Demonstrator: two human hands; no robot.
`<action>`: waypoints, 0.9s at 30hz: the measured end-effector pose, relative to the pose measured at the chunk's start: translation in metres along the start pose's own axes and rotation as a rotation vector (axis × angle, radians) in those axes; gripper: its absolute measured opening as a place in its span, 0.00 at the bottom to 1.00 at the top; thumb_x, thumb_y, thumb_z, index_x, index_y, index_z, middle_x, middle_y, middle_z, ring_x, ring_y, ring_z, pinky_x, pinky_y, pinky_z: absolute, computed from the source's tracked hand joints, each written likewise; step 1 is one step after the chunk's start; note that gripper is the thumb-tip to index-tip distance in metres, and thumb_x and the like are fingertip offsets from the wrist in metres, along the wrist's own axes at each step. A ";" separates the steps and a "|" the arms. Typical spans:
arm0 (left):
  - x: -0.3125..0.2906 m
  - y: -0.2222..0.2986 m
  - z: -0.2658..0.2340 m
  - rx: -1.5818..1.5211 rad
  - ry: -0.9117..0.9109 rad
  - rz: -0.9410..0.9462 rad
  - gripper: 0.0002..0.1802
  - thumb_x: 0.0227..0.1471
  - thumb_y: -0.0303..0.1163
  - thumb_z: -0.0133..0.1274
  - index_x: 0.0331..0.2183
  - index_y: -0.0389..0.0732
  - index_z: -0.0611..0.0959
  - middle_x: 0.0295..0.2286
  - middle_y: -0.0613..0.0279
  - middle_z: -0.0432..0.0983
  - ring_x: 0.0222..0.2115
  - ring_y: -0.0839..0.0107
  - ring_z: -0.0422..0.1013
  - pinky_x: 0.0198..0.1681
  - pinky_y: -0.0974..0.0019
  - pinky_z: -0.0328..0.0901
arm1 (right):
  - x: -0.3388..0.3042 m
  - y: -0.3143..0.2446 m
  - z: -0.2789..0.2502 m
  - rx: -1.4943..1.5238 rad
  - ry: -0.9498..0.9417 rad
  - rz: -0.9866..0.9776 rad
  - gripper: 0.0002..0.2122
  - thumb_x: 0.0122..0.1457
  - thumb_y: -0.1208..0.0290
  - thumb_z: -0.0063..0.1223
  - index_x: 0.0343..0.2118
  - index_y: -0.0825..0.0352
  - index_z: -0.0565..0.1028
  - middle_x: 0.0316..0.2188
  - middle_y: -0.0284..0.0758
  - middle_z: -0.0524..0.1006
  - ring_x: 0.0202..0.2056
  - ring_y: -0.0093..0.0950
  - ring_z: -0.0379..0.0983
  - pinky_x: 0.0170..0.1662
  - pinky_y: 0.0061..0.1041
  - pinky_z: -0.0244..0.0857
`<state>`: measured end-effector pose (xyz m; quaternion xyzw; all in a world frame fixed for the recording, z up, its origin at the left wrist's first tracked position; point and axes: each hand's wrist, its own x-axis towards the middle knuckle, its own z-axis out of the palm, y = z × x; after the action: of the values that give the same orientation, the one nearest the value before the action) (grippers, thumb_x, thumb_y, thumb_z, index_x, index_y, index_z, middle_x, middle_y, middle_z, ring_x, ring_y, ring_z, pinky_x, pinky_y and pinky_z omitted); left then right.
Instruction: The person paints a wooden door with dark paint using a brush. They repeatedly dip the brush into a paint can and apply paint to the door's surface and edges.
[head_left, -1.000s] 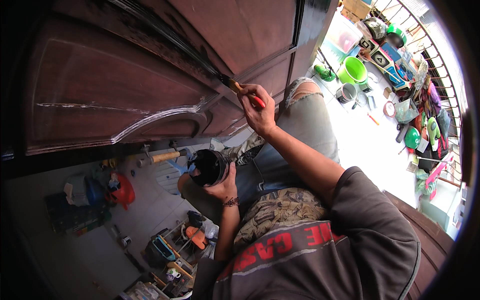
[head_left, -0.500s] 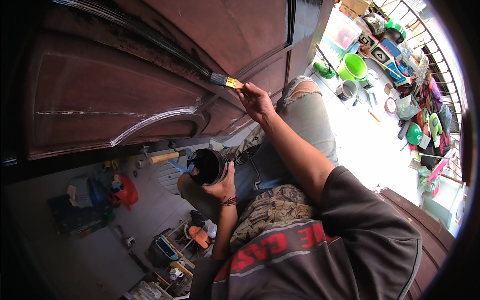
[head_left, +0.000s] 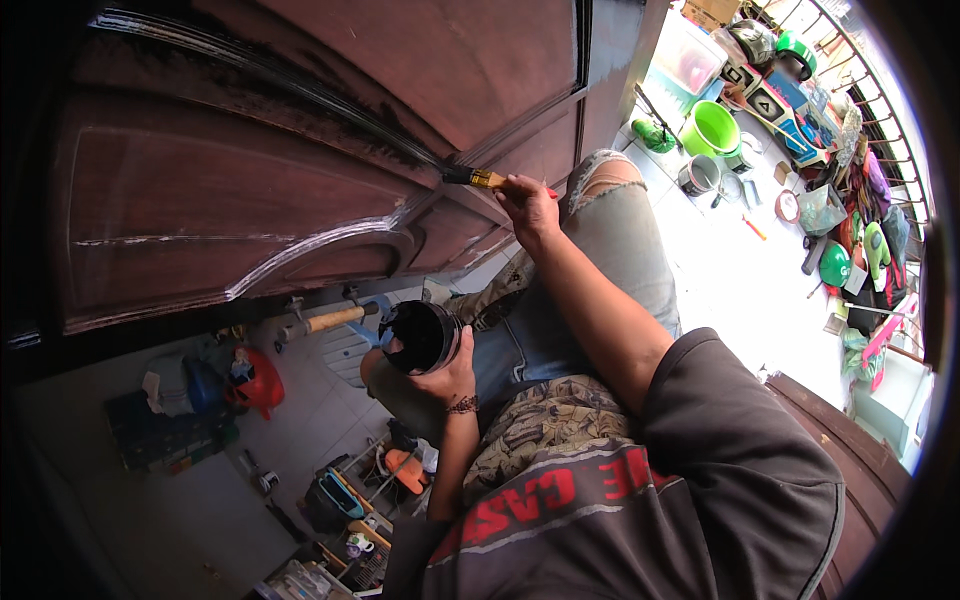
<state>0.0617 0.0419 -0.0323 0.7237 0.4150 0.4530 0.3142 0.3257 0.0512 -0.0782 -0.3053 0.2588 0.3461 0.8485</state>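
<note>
My right hand (head_left: 532, 210) is closed round the wooden handle of a paintbrush (head_left: 480, 178). Its dark bristles touch the brown panelled wooden door (head_left: 240, 190), at the lower right end of a long moulding (head_left: 330, 103) coated in glossy black. Below the door, my left hand (head_left: 452, 372) grips a black paint tub (head_left: 420, 335) from the side. Dark paint coats its inside, and the tub's mouth tilts toward the door. A curved moulding (head_left: 310, 250) on the lower panel carries a whitish line.
A paint roller (head_left: 325, 321) lies under the door's lower edge. Left of me are a red plastic thing (head_left: 262, 383) and a blue stool (head_left: 342, 355). On the sunlit floor at right stand a green bucket (head_left: 712, 128), a grey pot (head_left: 699, 175) and piled household goods beside a metal railing.
The brush in my right hand has moved slightly right and down along the black moulding. My left hand still holds the paint tub, and the whole view has shifted a little.
</note>
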 end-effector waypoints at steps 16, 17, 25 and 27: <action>0.001 -0.001 0.000 -0.034 0.013 -0.014 0.54 0.32 0.25 0.75 0.59 0.31 0.62 0.54 0.49 0.65 0.54 0.60 0.66 0.60 0.56 0.62 | -0.030 0.013 0.016 -0.504 -0.055 -0.687 0.08 0.58 0.75 0.61 0.36 0.70 0.72 0.32 0.37 0.79 0.34 0.27 0.79 0.37 0.25 0.76; 0.002 -0.001 0.000 -0.048 0.015 -0.001 0.54 0.32 0.25 0.75 0.59 0.31 0.62 0.54 0.49 0.65 0.54 0.60 0.66 0.60 0.56 0.63 | -0.037 0.021 0.020 -0.632 -0.037 -0.755 0.08 0.59 0.74 0.61 0.36 0.69 0.73 0.32 0.36 0.79 0.34 0.26 0.78 0.39 0.24 0.74; 0.003 0.004 -0.008 -0.180 0.070 -0.078 0.54 0.33 0.26 0.75 0.59 0.31 0.61 0.54 0.49 0.64 0.54 0.60 0.66 0.60 0.56 0.65 | -0.075 0.042 0.015 -1.116 -0.306 -0.900 0.07 0.54 0.79 0.58 0.36 0.68 0.75 0.38 0.42 0.77 0.39 0.43 0.76 0.44 0.34 0.69; 0.003 0.006 -0.009 -0.141 0.068 -0.073 0.55 0.33 0.26 0.75 0.59 0.31 0.61 0.54 0.48 0.64 0.54 0.59 0.66 0.60 0.56 0.64 | -0.073 0.035 0.019 -1.037 -0.277 -1.059 0.07 0.53 0.79 0.57 0.36 0.67 0.74 0.39 0.42 0.76 0.42 0.45 0.74 0.45 0.37 0.69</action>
<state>0.0558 0.0425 -0.0225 0.6683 0.4189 0.4937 0.3662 0.2585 0.0530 -0.0298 -0.7030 -0.2279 0.0048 0.6737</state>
